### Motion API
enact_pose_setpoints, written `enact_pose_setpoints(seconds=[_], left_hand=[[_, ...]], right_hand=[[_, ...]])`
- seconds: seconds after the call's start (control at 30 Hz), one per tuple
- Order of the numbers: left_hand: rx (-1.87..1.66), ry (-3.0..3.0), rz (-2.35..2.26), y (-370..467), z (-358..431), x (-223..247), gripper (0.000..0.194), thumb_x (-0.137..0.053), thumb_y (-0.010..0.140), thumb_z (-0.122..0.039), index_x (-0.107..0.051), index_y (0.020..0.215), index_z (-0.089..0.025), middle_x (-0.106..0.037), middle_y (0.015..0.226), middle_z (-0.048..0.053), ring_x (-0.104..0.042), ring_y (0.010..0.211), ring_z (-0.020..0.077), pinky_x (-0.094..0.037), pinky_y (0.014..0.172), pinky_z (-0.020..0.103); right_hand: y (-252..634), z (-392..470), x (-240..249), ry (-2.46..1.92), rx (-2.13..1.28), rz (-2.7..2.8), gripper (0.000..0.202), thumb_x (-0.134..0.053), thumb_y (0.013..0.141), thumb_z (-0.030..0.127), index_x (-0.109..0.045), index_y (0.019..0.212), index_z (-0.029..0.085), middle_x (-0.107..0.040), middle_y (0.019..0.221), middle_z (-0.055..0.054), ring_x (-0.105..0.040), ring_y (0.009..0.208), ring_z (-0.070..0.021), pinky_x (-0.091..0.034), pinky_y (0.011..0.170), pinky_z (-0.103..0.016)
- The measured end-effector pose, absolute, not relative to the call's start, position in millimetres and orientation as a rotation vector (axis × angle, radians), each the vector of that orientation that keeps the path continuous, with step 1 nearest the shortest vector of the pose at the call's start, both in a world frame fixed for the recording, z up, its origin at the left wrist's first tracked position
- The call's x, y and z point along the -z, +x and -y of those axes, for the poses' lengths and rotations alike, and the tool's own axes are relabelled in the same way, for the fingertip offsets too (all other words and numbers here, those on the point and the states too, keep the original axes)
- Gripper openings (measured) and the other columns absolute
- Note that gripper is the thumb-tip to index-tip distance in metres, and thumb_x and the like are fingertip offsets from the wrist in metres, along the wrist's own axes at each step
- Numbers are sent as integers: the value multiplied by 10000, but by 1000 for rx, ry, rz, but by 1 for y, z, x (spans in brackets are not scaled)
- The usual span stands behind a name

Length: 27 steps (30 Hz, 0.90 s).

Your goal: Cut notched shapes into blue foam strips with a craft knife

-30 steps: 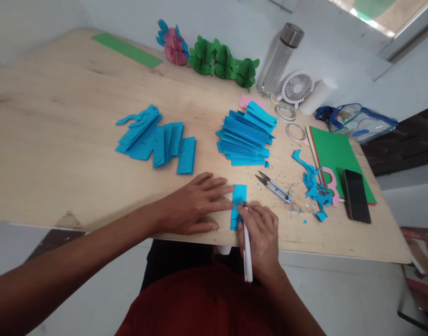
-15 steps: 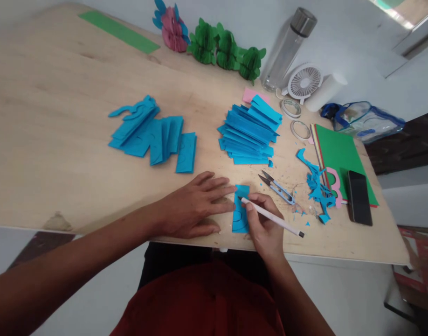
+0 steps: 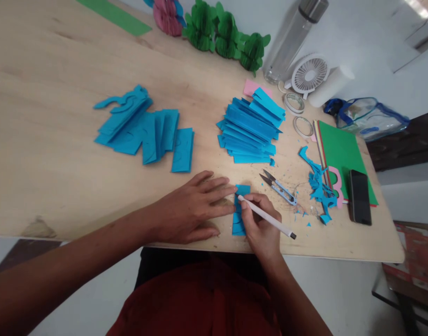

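My left hand (image 3: 196, 210) lies flat on the table with its fingers apart, the fingertips on the left edge of a small blue paper strip (image 3: 239, 227). Between the thumb and fingers of my right hand (image 3: 261, 224) is a white pen (image 3: 268, 218), its tip on the upper part of that strip. Dark curved lines show on the strip's lower part, and my right hand hides some of its right side. Thread snips (image 3: 279, 187) with pale blue handles lie open just beyond my right hand.
Folded blue papers with drawn lines (image 3: 128, 135) lie at left, a stack of blue strips (image 3: 251, 128) ahead. Blue scraps (image 3: 319, 184), a phone (image 3: 360, 198) and green sheets (image 3: 343, 151) sit right. Behind stand green paper figures (image 3: 226, 37), a bottle (image 3: 291, 44) and a fan (image 3: 310, 74).
The pen tip has shifted slightly left across the strip, with my right hand following. My left hand stays in place on the paper. The camera view has tilted a little.
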<state>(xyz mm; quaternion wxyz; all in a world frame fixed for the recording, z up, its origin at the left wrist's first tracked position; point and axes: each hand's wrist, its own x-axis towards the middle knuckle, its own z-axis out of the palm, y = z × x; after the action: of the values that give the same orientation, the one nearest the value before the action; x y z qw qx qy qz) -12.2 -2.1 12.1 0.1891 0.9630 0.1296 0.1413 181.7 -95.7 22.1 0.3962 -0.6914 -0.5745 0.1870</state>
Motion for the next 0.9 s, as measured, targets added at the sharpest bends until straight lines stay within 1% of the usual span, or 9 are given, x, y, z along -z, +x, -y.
enact_pose_setpoints(seconds=[0.13,0.33,0.53,0.9], left_hand=[[-388,2725,-360,-12,2,-12,535,-622,890,-457,-513,1390,-300,-495,1490,87,-407,1373,324,-247,1160,513],[-399,2728,-362,-12,2,-13,540,-624,888,-447,-506,1397,-308,-497,1490,79,-410,1371,319,-251,1155,505],[-386,2723,-365,-12,2,-13,545,-621,891,-452,-501,1403,-307,-491,1496,76,-404,1377,314,-248,1161,497],[-386,2734,-372,-12,3,-12,514,-604,902,-468,-521,1384,-310,-497,1491,72,-403,1381,312,-249,1160,498]], right_hand=[[181,96,-24,-1780,-473,1469,136,-563,923,319,-652,897,219,-721,823,-27,-662,751,-177,-505,661,-291],[182,97,-23,-1778,-441,1475,114,-573,914,299,-656,896,223,-716,812,-18,-651,724,-174,-486,638,-288],[181,97,-24,-1769,-411,1502,108,-570,917,271,-665,896,223,-719,825,-18,-657,771,-180,-503,704,-306],[180,99,-23,-1778,-429,1459,107,-567,911,278,-652,885,218,-700,788,-14,-638,695,-158,-479,614,-270]])
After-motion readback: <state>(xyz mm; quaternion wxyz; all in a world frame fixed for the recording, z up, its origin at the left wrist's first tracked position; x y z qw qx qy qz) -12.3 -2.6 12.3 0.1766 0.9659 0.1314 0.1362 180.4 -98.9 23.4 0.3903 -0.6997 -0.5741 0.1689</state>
